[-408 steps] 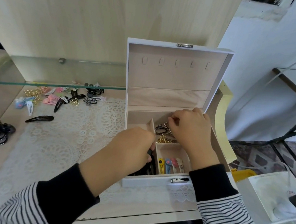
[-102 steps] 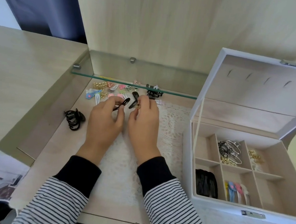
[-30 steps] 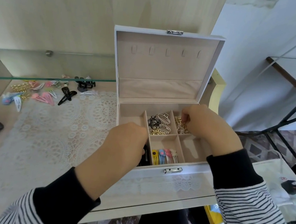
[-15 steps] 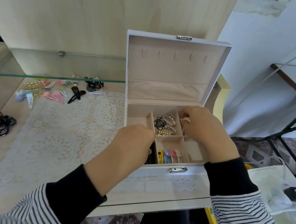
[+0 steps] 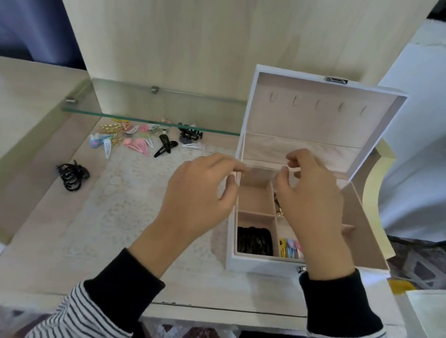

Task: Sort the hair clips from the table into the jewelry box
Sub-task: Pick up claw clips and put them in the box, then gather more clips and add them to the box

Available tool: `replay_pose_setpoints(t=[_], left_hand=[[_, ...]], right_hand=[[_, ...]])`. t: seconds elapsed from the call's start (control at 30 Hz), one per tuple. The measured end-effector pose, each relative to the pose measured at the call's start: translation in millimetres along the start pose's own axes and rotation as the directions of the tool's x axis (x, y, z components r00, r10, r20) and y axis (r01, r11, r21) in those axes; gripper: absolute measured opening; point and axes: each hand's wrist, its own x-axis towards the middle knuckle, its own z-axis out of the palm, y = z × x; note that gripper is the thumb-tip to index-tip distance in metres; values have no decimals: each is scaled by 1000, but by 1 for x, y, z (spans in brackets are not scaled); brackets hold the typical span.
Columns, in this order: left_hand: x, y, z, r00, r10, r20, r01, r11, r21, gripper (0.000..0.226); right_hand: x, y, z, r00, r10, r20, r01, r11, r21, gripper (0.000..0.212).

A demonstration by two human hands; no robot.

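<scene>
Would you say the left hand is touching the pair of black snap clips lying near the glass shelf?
Apart. The head view shows bare lace mat between the left hand and the black snap clips, which lie beyond its fingertips.

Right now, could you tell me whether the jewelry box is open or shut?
Open: the jewelry box has its lid standing upright at the back, and its compartments are exposed.

Matt wood table [image 5: 32, 220], glass shelf [image 5: 167, 108].

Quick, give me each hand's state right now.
Left hand: open, fingers loosely curled, empty, beside the jewelry box.
Right hand: open, empty, above the box.
</scene>
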Motion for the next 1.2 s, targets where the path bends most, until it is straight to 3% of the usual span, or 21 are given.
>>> replay_pose_setpoints(t=[0.27, 0.47, 0.6, 0.77, 1.0, 1.2], left_hand=[[-20, -82, -20, 961, -185, -205, 217, 965, 149, 29], [-33, -127, -24, 911, -382, -153, 410, 877, 252, 47], [-32, -139, -25, 834, -542, -102, 547, 788, 283, 51], [-22, -150, -24, 798, -598, -77, 589, 747, 308, 60], [-17, -165, -18, 782, -618, -75, 593, 703, 393, 70], [-21, -166, -14, 792, -604, -88, 583, 706, 403, 67]], right_hand=[[-15, -85, 37, 969, -210, -129, 238, 935, 264, 24], [-24, -122, 82, 961, -276, 22, 264, 938, 225, 34], [-24, -126, 116, 954, -195, 226, 166, 976, 141, 39], [-20, -122, 154, 930, -40, 366, 47, 999, -10, 57], [7, -121, 179, 930, 131, 344, -93, 988, -126, 67], [13, -107, 188, 959, 141, 246, -112, 985, -131, 64]])
